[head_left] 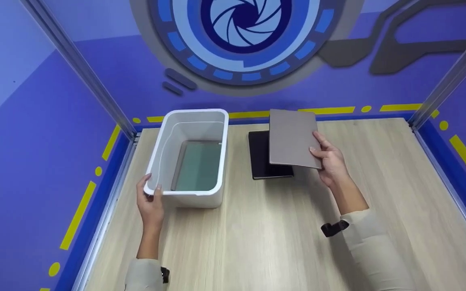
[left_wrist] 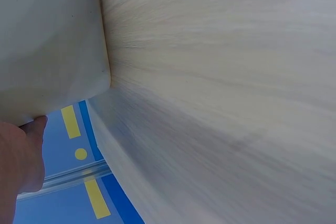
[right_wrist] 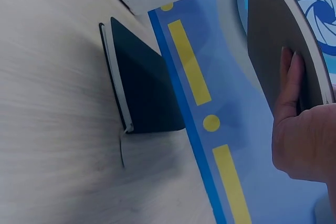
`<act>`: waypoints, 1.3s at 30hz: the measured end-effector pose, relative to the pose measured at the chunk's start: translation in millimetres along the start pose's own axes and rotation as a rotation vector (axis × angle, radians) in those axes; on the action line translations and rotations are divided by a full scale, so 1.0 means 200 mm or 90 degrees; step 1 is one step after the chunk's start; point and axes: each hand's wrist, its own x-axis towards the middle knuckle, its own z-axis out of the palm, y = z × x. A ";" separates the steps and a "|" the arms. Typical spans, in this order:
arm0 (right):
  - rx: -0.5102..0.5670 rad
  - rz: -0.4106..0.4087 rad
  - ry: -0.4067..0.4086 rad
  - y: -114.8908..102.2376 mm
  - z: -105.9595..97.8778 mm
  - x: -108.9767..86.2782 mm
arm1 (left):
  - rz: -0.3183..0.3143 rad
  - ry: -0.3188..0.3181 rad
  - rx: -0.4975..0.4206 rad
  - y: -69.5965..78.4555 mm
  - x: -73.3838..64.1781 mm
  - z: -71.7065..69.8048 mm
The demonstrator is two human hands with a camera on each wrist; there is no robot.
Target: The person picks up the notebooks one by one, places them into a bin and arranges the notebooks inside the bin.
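At its near left corner, the rim of a white plastic bin (head_left: 223, 161) is gripped by my left hand (head_left: 150, 208). Inside the bin lies a green notebook (head_left: 200, 165), with a brownish edge showing along its left side. My right hand (head_left: 332, 163) holds a taupe notebook (head_left: 293, 137) by its right edge, raised off the table. Under it, on the table, rests a black notebook (head_left: 259, 155), partly covered in the head view. The right wrist view shows this black notebook (right_wrist: 144, 82) with white pages and a thin ribbon hanging out.
A pale wood-grain table (head_left: 257, 242) carries everything. Blue-purple printed panels (head_left: 95, 72) with yellow marks stand at the back and both sides, joined by metal corner posts (head_left: 81, 68). The bin stands left of the black notebook, near the back panel.
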 end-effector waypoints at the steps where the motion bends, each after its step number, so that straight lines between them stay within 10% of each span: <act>1: 0.001 0.000 -0.001 0.00 0.01 0.00 | -0.001 0.000 0.000 0.00 0.00 0.00; 39: -0.011 -0.019 -0.056 0.02 0.28 0.01 | -0.008 -0.012 0.006 0.00 0.00 -0.01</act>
